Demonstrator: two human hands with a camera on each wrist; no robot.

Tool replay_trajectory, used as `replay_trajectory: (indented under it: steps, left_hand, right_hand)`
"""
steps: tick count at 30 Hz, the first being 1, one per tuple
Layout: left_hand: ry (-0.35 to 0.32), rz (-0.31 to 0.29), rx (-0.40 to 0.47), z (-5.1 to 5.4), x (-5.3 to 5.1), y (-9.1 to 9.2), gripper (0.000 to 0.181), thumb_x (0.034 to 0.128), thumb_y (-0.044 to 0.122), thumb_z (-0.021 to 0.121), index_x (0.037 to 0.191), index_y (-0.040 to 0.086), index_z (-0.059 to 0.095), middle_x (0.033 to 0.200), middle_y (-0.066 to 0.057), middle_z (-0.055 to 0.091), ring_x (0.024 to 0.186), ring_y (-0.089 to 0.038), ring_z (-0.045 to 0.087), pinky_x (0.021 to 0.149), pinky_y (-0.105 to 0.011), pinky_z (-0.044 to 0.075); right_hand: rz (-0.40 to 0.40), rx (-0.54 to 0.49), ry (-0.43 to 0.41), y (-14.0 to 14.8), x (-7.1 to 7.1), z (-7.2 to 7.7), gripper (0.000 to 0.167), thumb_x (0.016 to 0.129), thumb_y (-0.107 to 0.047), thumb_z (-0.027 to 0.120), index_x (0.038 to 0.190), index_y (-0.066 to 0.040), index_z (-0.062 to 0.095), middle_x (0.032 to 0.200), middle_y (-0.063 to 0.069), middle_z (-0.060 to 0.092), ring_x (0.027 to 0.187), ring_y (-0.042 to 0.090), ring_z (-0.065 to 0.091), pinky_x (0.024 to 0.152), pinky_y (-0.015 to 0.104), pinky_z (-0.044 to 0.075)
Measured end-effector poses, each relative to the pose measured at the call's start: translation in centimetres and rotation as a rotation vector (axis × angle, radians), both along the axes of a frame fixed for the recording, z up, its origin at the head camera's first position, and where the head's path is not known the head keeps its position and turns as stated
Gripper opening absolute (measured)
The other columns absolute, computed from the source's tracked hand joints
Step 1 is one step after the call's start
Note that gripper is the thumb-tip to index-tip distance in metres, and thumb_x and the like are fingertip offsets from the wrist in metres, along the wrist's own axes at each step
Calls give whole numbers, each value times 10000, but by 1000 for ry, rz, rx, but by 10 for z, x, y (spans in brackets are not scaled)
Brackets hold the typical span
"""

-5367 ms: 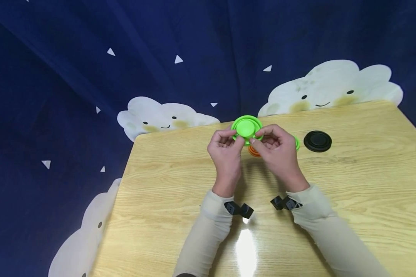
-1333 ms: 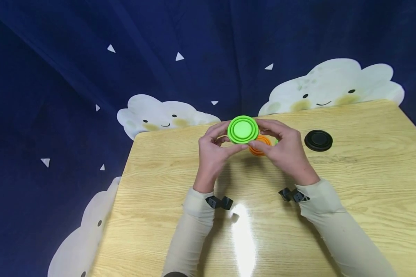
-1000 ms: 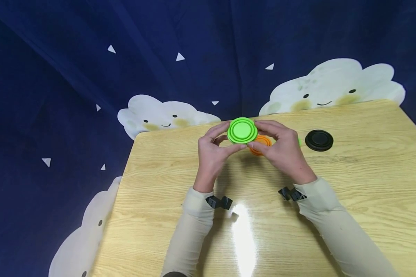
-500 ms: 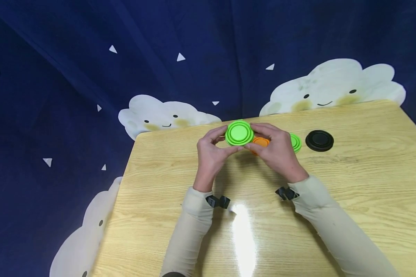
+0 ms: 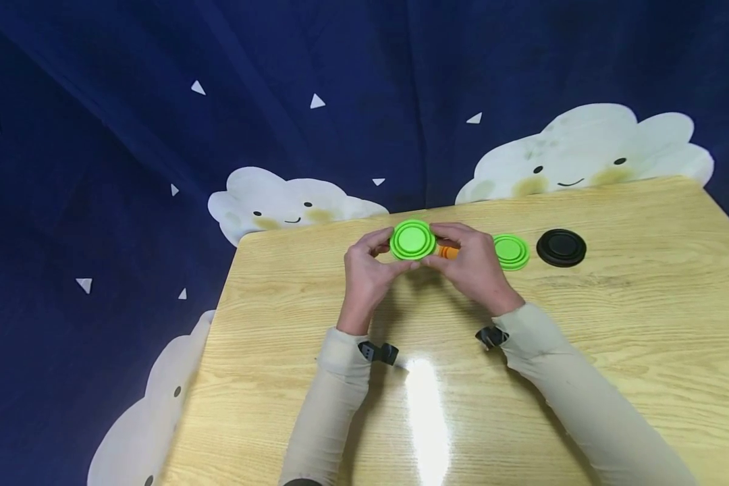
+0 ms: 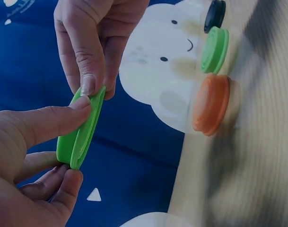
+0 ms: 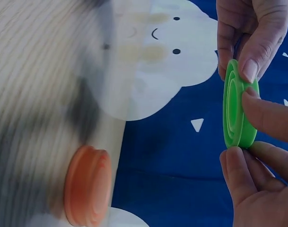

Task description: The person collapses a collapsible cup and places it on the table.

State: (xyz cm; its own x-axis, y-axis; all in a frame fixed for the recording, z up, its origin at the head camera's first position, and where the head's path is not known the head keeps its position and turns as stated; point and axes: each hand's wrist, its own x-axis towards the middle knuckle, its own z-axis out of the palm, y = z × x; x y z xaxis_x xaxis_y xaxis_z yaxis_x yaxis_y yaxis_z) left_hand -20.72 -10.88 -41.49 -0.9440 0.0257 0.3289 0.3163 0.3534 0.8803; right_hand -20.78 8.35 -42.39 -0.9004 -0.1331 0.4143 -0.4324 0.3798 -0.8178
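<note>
A round green collapsible silicone cup (image 5: 412, 239), folded flat with concentric rings, is held up over the far part of the table. My left hand (image 5: 367, 273) pinches its left edge between thumb and fingers. On the opposite edge, my right hand (image 5: 470, 264) grips it the same way. The two thumbs nearly meet at the near rim, as the left wrist view shows with the green cup (image 6: 81, 130) seen edge-on. Below and behind the right fingers lies an orange folded cup (image 7: 88, 187), mostly hidden in the head view.
A second green folded cup (image 5: 511, 252) lies right of my right hand, with a black folded cup (image 5: 561, 247) beyond it. They rest on a wooden table (image 5: 267, 324). A dark blue curtain (image 5: 316, 61) with white clouds hangs along the far edge.
Earlier, fingers pressed the cup's middle while its centre bulged; now it is flat and held by the edges. Both hands have since shifted slightly left and nearer, uncovering the second green cup.
</note>
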Motion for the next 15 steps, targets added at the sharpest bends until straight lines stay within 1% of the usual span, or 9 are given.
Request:
replay_trajectory:
  steps: [6,12,15]
  left_hand:
    - [-31,18,-21,-9,-4,-3,623,634,15,952,1209,-6,713,1166,-103,698,961,-210,674,915,-391,550]
    - [-85,24,-45,-19,-8,-6,636,643,29,952,1224,-19,699,1177,-132,689,969,-234,672,921,-435,548]
    - [-107,30,-63,-24,-9,-8,640,640,31,954,1225,-16,700,1182,-131,690,972,-231,673,909,-414,554]
  right_hand:
    - [15,28,-47,-5,-5,-7,553,751,9,876,1258,62,660,1256,217,647,1043,328,684,878,452,571]
    - [12,63,-66,-9,-10,-18,536,763,-22,877,1247,63,664,1232,218,659,1026,329,691,844,444,585]
    - [17,69,-85,-10,-12,-24,527,763,-22,877,1238,66,667,1211,218,667,1021,328,691,833,419,590]
